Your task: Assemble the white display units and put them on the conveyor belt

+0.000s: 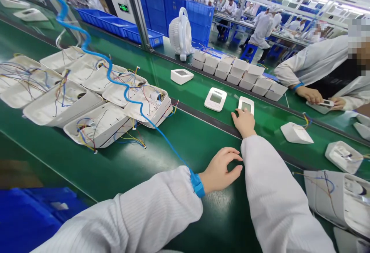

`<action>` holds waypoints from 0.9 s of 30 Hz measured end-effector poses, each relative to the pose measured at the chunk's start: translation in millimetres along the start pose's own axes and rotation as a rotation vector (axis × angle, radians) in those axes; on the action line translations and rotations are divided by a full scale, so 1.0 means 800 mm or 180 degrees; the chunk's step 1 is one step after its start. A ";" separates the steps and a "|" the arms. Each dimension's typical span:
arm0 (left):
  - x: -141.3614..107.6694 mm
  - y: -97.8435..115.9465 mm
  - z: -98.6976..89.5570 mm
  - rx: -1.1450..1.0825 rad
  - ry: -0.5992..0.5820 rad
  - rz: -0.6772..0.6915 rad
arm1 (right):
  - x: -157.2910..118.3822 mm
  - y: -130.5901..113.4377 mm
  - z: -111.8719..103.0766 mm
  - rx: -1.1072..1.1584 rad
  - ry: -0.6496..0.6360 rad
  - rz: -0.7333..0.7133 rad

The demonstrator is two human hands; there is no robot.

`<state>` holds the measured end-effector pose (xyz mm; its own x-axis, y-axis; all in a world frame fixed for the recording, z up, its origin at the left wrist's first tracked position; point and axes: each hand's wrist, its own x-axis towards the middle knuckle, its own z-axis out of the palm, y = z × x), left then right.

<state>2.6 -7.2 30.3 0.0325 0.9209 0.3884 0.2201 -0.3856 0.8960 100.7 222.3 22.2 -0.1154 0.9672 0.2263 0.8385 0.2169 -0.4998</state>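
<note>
My right hand (pixel 245 123) reaches onto the green conveyor belt, its fingers on the near end of a white device with a small grey screen (pixel 246 103). Whether the fingers grip it or only rest on it is hard to make out. My left hand (pixel 222 169) hovers over the green bench, thumb and fingers apart with nothing between them. A blue wrist strap (pixel 197 183) circles that wrist, and a coiled blue cord (pixel 141 108) runs from it to the upper left. Left of the right hand, a second white screened device (pixel 215 99) lies face up on the belt.
Open white housings with loose wires (pixel 98 124) crowd the bench at left. More housings (pixel 341 195) stand at right. Stacked white shells (pixel 234 72) and a white fan (pixel 180 33) line the belt's far side. A co-worker's hands (pixel 325 101) hold a device at right.
</note>
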 end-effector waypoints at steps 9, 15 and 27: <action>0.008 -0.012 0.006 -0.1313 0.0149 -0.1214 | -0.121 0.025 -0.059 0.1569 0.0701 0.0460; 0.002 -0.015 0.006 -0.1751 0.0433 -0.1120 | -0.213 0.006 -0.060 0.2360 -0.0840 -0.0030; 0.003 -0.018 0.004 -0.3339 0.0016 -0.2090 | -0.050 0.133 -0.102 0.1092 0.1179 0.1190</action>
<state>2.6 1.1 17.5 0.2067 0.9576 -0.2007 -0.6940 0.2881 0.6598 237.9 196.0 28.0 0.3965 0.8892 0.2282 0.5607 -0.0377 -0.8272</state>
